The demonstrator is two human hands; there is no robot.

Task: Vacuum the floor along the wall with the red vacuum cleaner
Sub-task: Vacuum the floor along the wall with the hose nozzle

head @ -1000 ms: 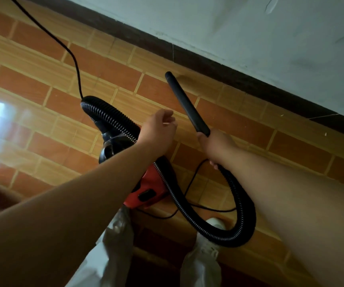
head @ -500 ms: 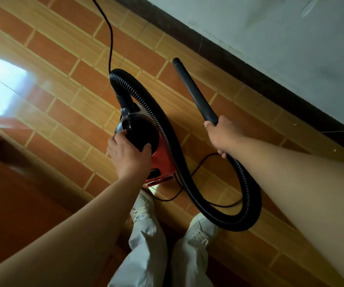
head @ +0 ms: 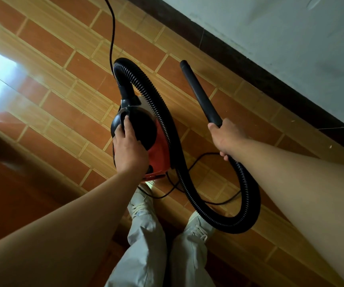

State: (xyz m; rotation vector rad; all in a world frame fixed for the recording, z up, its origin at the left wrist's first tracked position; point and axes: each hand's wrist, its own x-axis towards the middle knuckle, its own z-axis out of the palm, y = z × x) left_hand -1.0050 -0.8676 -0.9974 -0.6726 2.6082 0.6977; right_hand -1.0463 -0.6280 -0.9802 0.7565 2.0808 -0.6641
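Two bare arms are seen from above, reaching down over a floor (head: 63, 69) of orange and tan brick-pattern tiles. Beyond both hands, a pale wall (head: 291, 38) is met by a dark skirting board (head: 249, 65). The red vacuum cleaner (head: 160, 150) is found under the left hand (head: 128, 150), whose fingers are curled over its black top (apparently on the carry handle). A ribbed black hose (head: 247, 199) is looped from the cleaner's front, round below the right hand (head: 227, 137) and up into that fist. A straight black wand (head: 202, 96) is gripped there, its tip pointed ahead of the hand, near the skirting but apart from it. A thin power cord (head: 112, 38) is trailed beyond the left hand. For a good pass, the tip should be kept low, held close to the skirting and drawn slowly along it, with the hose kept slack.
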